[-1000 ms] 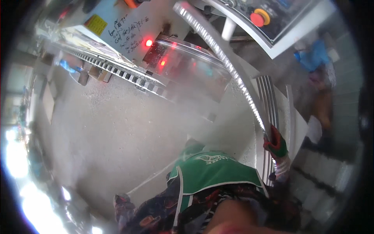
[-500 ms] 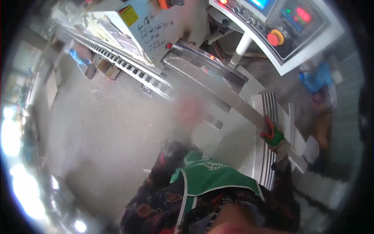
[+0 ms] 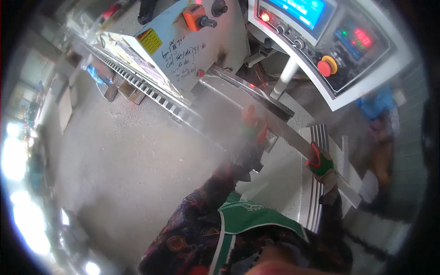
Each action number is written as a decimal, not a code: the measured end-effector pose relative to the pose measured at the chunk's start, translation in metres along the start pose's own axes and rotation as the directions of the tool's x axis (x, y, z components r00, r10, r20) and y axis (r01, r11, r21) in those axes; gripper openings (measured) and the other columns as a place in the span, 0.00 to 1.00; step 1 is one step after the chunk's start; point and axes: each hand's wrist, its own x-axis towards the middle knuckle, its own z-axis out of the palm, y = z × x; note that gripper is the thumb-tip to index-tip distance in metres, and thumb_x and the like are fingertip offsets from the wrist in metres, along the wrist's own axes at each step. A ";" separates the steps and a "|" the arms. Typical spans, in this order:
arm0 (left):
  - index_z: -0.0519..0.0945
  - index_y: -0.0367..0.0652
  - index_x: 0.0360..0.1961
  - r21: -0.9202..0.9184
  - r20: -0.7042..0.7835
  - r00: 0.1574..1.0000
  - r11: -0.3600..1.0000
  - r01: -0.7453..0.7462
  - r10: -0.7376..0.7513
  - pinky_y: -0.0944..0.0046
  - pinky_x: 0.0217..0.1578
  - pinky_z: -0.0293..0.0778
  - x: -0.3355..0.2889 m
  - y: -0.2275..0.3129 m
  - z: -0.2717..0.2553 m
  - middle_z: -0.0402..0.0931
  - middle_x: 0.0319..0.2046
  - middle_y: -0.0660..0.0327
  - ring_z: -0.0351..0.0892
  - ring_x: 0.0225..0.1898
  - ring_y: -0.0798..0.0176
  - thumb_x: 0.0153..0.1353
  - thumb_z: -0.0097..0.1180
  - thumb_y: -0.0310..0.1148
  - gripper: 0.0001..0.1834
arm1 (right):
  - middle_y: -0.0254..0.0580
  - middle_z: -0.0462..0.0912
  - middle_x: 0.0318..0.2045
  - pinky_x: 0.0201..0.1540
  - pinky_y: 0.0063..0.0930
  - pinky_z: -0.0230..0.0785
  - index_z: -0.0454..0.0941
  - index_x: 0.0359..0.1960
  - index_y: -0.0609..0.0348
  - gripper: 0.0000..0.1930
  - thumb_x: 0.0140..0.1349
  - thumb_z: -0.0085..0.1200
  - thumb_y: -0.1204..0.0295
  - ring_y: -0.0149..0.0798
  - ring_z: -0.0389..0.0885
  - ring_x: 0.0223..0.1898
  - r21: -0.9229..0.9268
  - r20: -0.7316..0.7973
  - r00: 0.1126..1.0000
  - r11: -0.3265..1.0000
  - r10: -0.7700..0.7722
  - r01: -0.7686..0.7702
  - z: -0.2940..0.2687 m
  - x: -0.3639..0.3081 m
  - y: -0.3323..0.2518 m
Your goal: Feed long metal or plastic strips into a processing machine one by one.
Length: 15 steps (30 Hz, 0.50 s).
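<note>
Clearly, with the left hand (image 3: 255, 124) blurred, its grip unreadable, and the right hand (image 3: 320, 161) clenched on the metal rail (image 3: 293, 135), a gloved finger could get pinched against the machine.

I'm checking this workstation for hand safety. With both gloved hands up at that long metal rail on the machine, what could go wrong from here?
1. The right hand in its green and red glove rests on the long shiny metal rail; it might get pinched if the rail moves.
2. The left hand is blurred, so it could strike the rail's edge.
3. The red round stop button sits beyond both hands.
</note>
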 end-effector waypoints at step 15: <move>0.75 0.42 0.54 0.933 0.175 0.890 0.217 -0.286 0.422 0.64 0.33 0.76 0.018 0.038 0.048 0.76 0.35 0.64 0.78 0.36 0.67 0.68 0.62 0.35 0.16 | 0.46 0.73 0.65 0.60 0.54 0.71 0.74 0.66 0.36 0.31 0.58 0.65 0.64 0.58 0.76 0.60 -0.228 -0.089 0.994 0.973 -0.069 0.047 0.002 0.042 -0.034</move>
